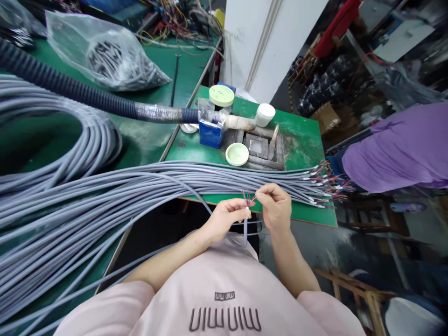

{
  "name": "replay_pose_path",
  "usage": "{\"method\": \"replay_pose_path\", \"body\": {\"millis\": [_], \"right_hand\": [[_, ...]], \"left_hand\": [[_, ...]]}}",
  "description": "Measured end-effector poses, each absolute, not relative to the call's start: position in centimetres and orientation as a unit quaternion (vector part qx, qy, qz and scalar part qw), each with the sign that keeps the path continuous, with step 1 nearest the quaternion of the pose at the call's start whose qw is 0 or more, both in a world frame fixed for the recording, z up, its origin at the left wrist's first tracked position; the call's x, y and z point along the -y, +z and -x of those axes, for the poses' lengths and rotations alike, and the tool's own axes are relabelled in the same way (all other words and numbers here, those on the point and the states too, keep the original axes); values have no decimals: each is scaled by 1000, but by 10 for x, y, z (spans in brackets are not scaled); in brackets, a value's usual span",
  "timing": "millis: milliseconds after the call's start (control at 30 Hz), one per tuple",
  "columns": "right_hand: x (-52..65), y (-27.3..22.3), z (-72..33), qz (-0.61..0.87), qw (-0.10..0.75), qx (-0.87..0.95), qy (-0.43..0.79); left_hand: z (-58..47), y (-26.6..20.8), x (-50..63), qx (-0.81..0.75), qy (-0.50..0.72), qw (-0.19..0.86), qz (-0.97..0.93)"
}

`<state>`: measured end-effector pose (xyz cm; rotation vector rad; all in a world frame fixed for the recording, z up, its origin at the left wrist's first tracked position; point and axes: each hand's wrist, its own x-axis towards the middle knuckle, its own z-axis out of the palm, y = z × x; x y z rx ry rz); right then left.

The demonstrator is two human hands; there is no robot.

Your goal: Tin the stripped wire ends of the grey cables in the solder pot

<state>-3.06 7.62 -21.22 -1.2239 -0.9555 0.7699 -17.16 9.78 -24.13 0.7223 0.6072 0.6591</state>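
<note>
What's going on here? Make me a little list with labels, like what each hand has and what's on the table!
left hand: pinches the end of one grey cable upright
right hand: fingers the thin coloured wires sticking out of that cable end
cable bundle: many grey cables lying across the green table, stripped ends to the right
behind bundle: blue box, two pale green lids, white jar
far left: black ribbed hose, plastic bag
right edge: another person's purple sleeve
</note>
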Motion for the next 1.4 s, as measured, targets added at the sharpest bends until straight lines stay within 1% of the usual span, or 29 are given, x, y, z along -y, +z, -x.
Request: {"method": "replay_pose_path", "body": {"millis": [67,133,200,267,367,433,500,600,833,900,967,1000,1033,1067,1200,1267,1400], "right_hand": [[-77,-212,28,549,677,399,284],[-77,-208,22,566,667,416,250],[-76,-202,15,573,613,485,246],[-74,-194,8,572,536,576,232],[-75,-183,3,578,427,672,177],[-76,-179,4,578,380,705,154],[-78,-177,6,569,359,724,152],[-80,-181,12,546,385,723,177],[-89,-200,18,541,527,594,276],[-93,-202,11,546,585,545,252],[-95,-199,3,545,640,506,193],[-94,-196,0,545,652,501,166],[-91,-193,-2,546,646,513,148],[-88,-190,-3,550,625,537,140],[-71,-185,8,572,479,655,120],[-66,-187,17,586,423,687,76],[-65,-192,30,607,343,716,-32]], "left_hand": [[172,-240,-98,-296,301,844,-332],[173,-239,-98,-304,301,843,-327],[174,-239,-99,-308,305,838,-333],[174,-239,-100,-306,306,834,-341],[174,-240,-99,-294,307,833,-354],[173,-239,-98,-286,309,831,-363],[172,-238,-97,-283,313,828,-370],[170,-234,-97,-280,318,826,-371],[169,-237,-96,-274,324,829,-364],[169,-239,-95,-288,310,829,-367],[169,-242,-95,-304,297,830,-361],[170,-244,-96,-309,298,831,-354],[170,-246,-97,-311,306,831,-345],[170,-247,-98,-311,318,830,-336],[170,-249,-104,-284,359,827,-327],[167,-248,-104,-269,369,827,-327],[162,-243,-101,-261,377,829,-320]]}}
